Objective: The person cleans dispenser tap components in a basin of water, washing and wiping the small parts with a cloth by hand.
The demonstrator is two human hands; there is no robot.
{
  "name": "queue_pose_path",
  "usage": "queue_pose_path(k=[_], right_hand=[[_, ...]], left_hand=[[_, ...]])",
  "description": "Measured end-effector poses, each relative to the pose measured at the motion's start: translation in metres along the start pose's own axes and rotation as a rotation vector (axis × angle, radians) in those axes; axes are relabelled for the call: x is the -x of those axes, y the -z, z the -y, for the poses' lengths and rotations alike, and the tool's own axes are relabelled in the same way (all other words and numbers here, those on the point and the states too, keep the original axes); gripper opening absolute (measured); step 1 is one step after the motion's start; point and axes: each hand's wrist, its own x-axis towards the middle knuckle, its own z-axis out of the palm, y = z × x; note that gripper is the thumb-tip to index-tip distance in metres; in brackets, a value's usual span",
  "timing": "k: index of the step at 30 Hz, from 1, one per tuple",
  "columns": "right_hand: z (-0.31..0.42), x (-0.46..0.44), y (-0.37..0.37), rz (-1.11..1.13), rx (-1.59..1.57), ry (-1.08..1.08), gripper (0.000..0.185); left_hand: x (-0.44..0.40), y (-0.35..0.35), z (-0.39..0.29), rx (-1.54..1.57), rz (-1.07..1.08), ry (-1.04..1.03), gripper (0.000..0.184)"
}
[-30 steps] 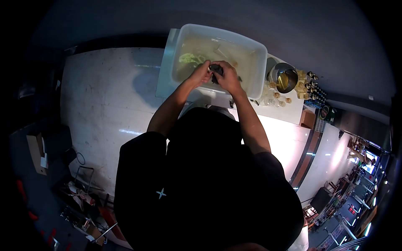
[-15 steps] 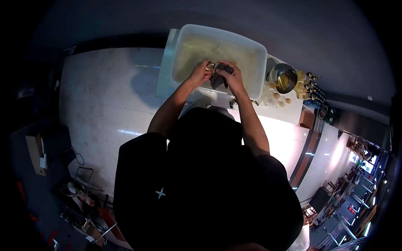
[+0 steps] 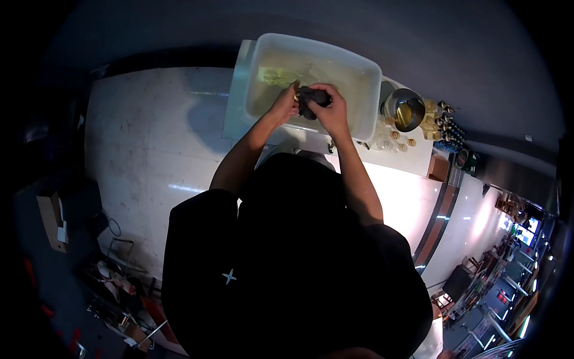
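Both hands are over a translucent plastic tub [image 3: 376, 99] holding cloudy yellowish liquid. My left hand [image 3: 283, 107] is closed around a small gold-coloured metal piece [image 3: 296, 94], mostly hidden by the fingers; its exact kind does not show. A dark grey cloth [image 3: 311, 103] is bunched in my right hand [image 3: 333, 110], the fingers wrapped round it. The cloth presses against the metal piece, between the two hands. Pale yellow-green shapes [image 3: 277, 76] show in the liquid at the tub's left; I cannot make out what they are.
Right of the tub, a shiny metal pot [image 3: 402, 111] has something yellow inside. Several small round rings or caps [image 3: 394, 136] lie in front of it on the white table [image 3: 418, 151]. Gold-coloured pieces [image 3: 429, 127] and blue-and-dark items [image 3: 451, 139] crowd the far right, near a brown box [image 3: 437, 168].
The cloth has moved up and left over the gold-coloured piece, which shows less now. My right hand has turned slightly. The yellow-green shapes in the liquid stand out more.
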Motion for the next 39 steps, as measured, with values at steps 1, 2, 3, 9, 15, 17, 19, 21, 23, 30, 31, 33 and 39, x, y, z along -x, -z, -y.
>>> queue_pose_path(k=[1,2,3,9,15,17,19,21,23,30,31,33,39], right_hand=[[0.001,-0.001,-0.003,-0.019,0.155,0.124,0.034],[0.001,-0.003,-0.006,-0.037,0.31,0.249,0.034],[-0.005,-0.005,-0.01,-0.069,0.36,0.269,0.034],[-0.02,-0.006,-0.01,0.051,0.552,0.072,0.03],[-0.023,-0.008,-0.012,-0.075,0.143,-0.216,0.031],[-0.032,-0.008,-0.014,-0.23,0.241,-0.166,0.029],[-0.044,-0.009,-0.014,-0.308,0.248,-0.14,0.028],[-0.054,-0.01,-0.007,-0.313,0.167,-0.139,0.029],[-0.049,-0.012,-0.004,-0.259,-0.167,-0.19,0.036],[-0.034,-0.016,-0.007,-0.078,-0.087,-0.068,0.056],[-0.039,-0.017,-0.008,-0.027,0.005,0.001,0.056],[-0.046,-0.019,-0.006,0.019,-0.007,-0.122,0.056],[-0.059,-0.015,-0.008,-0.002,0.01,-0.174,0.049]], left_hand=[[0.002,-0.002,-0.002,-0.033,-0.019,0.003,0.045],[0.002,-0.003,-0.001,-0.059,-0.023,-0.027,0.044],[0.0,-0.002,0.002,-0.084,-0.027,-0.057,0.044],[-0.012,0.014,0.017,-0.196,0.019,-0.077,0.043],[-0.013,0.007,0.015,-0.197,-0.091,-0.062,0.046],[-0.015,0.009,0.017,-0.2,-0.117,-0.072,0.047],[-0.011,0.009,0.012,-0.22,-0.138,-0.079,0.048],[-0.03,0.023,0.025,-0.477,-0.19,-0.245,0.048],[-0.038,0.027,0.03,-0.615,-0.219,-0.299,0.047],[-0.019,0.016,0.012,-0.207,0.01,0.048,0.039],[-0.017,0.014,0.011,-0.199,0.028,0.027,0.039],[-0.012,0.011,0.01,-0.146,0.046,0.011,0.04],[-0.01,0.014,0.007,-0.205,0.09,0.023,0.035]])
